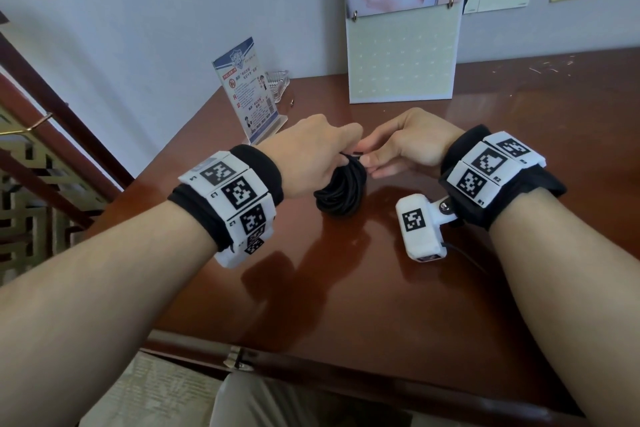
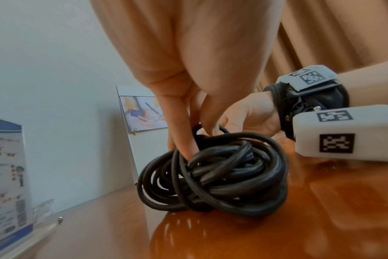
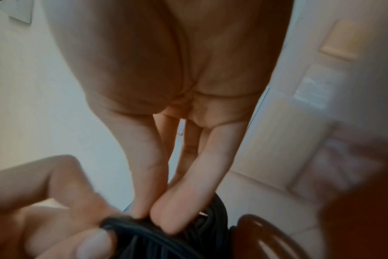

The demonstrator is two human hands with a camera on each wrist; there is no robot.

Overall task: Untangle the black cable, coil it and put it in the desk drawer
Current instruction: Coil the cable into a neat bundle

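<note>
The black cable (image 1: 341, 189) is a loose, uneven bundle of loops standing on the glossy brown desk (image 1: 381, 288). My left hand (image 1: 348, 154) grips the bundle's top from the left. In the left wrist view its fingers (image 2: 184, 140) hook down through the loops of the cable (image 2: 217, 177). My right hand (image 1: 367, 161) reaches in from the right and pinches a strand at the top. The right wrist view, blurred, shows the fingertips (image 3: 166, 210) pressed together on the cable (image 3: 162, 241). No drawer shows in any view.
An acrylic sign stand (image 1: 247, 97) and a glass dish (image 1: 278, 80) sit at the back left. A desk calendar (image 1: 401, 56) leans on the wall behind the hands. The desk's front edge (image 1: 311, 367) runs near my body. A wooden railing (image 1: 52, 135) is at the left.
</note>
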